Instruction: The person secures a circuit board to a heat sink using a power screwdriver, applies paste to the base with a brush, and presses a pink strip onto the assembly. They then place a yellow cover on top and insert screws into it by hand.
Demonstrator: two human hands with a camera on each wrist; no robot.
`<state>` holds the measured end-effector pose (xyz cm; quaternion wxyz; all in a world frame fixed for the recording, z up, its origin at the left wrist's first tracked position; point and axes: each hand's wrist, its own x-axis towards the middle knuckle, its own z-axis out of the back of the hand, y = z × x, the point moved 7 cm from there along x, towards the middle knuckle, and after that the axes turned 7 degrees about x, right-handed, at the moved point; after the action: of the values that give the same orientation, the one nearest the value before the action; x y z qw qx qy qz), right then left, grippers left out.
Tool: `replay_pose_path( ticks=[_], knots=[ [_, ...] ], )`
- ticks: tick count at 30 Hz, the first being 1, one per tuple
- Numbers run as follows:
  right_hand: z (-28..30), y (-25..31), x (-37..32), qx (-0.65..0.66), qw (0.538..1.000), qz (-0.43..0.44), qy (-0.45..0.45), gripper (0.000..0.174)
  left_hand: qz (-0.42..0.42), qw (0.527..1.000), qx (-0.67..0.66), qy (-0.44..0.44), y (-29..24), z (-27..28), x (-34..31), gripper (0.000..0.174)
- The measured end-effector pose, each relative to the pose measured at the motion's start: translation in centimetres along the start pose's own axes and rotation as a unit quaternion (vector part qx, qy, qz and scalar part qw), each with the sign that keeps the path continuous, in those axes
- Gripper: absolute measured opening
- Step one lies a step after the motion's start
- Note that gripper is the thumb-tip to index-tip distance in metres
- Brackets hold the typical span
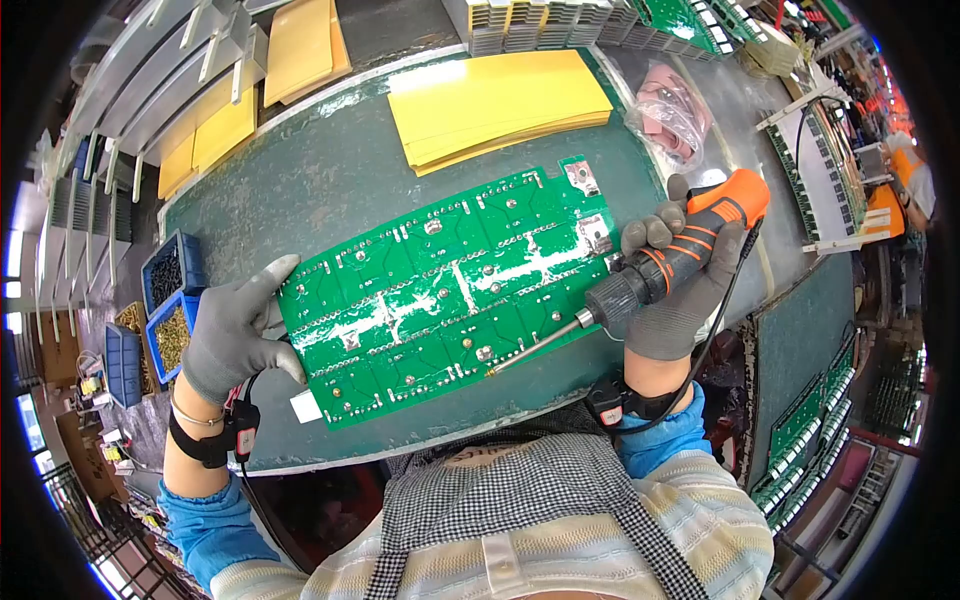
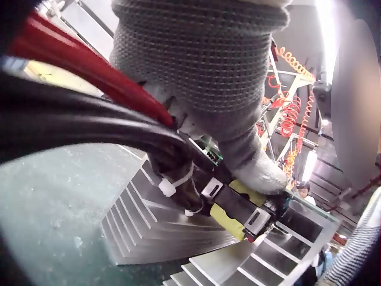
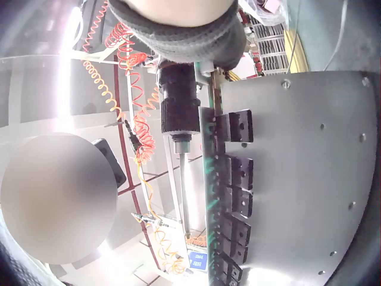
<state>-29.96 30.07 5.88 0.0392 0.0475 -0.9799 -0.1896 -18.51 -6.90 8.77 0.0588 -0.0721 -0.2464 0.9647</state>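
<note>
A green circuit board [image 1: 430, 290] lies tilted across the bench in the head view. At its left end the left hand [image 1: 236, 330] grips the edge, thumb and fingers spread around the corner. The right hand [image 1: 680, 290] is wrapped round an orange and black electric screwdriver [image 1: 690, 240], whose long bit points down-left to the board's lower edge. The right wrist view shows the screwdriver's black chuck [image 3: 180, 107] beside the board's edge [image 3: 211, 179], with black components and a grey metal plate [image 3: 297, 161] under the board. Metal fins [image 2: 161, 220] appear below the left hand [image 2: 238, 137].
Yellow sheets [image 1: 500, 105] lie behind the board. Blue bins of screws [image 1: 172, 335] stand at the left, near stacked metal heatsinks [image 1: 200, 50]. A plastic bag with pink contents [image 1: 670, 115] sits at the back right. More boards [image 1: 815, 425] stand at the right.
</note>
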Motion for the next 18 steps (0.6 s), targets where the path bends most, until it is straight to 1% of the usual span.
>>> replay_pose_path(
  ticks=[2, 4, 8, 11, 14, 17, 18],
  knots=[
    [0.03, -0.11, 0.10, 0.012, 1.000, -0.008, 0.007, 0.064, -0.009, 1.000, -0.010, -0.011, 0.04, -0.05, -0.07, 0.106],
    [-0.11, -0.17, 0.05, 0.010, 1.000, 0.001, 0.004, 0.063, -0.005, 1.000, -0.020, -0.010, 0.20, -0.13, -0.16, 0.106],
    [0.27, -0.20, 0.07, 0.011, 1.000, 0.006, -0.013, 0.061, -0.011, 0.999, -0.043, -0.010, 0.25, -0.19, -0.16, 0.104],
    [0.09, -0.23, 0.06, 0.011, 1.000, 0.004, -0.005, 0.061, -0.013, 1.000, -0.017, -0.005, 0.18, -0.06, -0.17, 0.103],
    [-0.10, -0.21, -0.10, 0.008, 1.000, 0.004, -0.002, 0.063, 0.026, 0.999, 0.019, 0.035, 0.38, 0.02, -0.20, 0.102],
    [0.24, 0.04, -0.29, -0.007, 1.000, 0.014, -0.016, 0.064, 0.038, 0.999, -0.017, 0.028, -0.23, 0.24, -0.16, 0.106],
    [-0.04, 0.43, -0.44, -0.016, 1.000, 0.023, 0.006, 0.065, 0.028, 0.999, -0.008, 0.020, -0.35, 0.37, -0.31, 0.107]
  ],
)
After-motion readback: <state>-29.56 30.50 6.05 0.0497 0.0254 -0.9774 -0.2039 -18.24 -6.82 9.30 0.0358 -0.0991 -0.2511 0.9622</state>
